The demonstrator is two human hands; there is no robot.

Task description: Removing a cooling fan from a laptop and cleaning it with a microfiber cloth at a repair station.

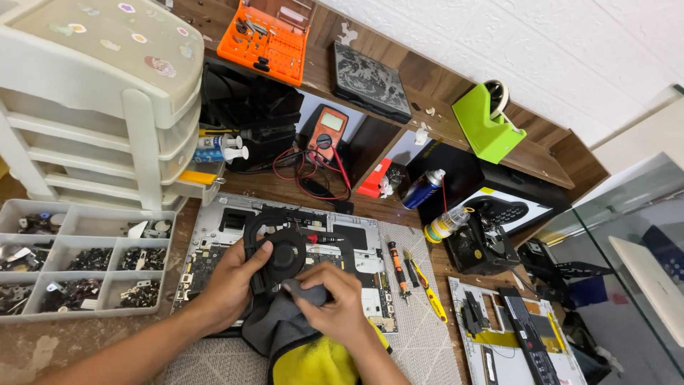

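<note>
My left hand (pixel 231 281) grips a black round laptop fan with its heat pipe (pixel 281 246), held just above an opened silver laptop chassis (pixel 360 246). My right hand (pixel 335 303) pinches a grey cloth with a yellow underside (pixel 299 349) and presses it against the fan's lower right edge. The cloth drapes down toward me over the laptop's near edge. Both forearms come in from the bottom of the view.
A parts organiser tray (pixel 85 246) and a plastic drawer unit (pixel 107 107) stand at left. Screwdrivers (pixel 399 271) lie right of the laptop, with a multimeter (pixel 326 132), spray can (pixel 422 189), small bottle (pixel 447 224) and a second board (pixel 513 335) at right. An orange bit case (pixel 267 43) and green tape dispenser (pixel 488 121) sit on the shelf.
</note>
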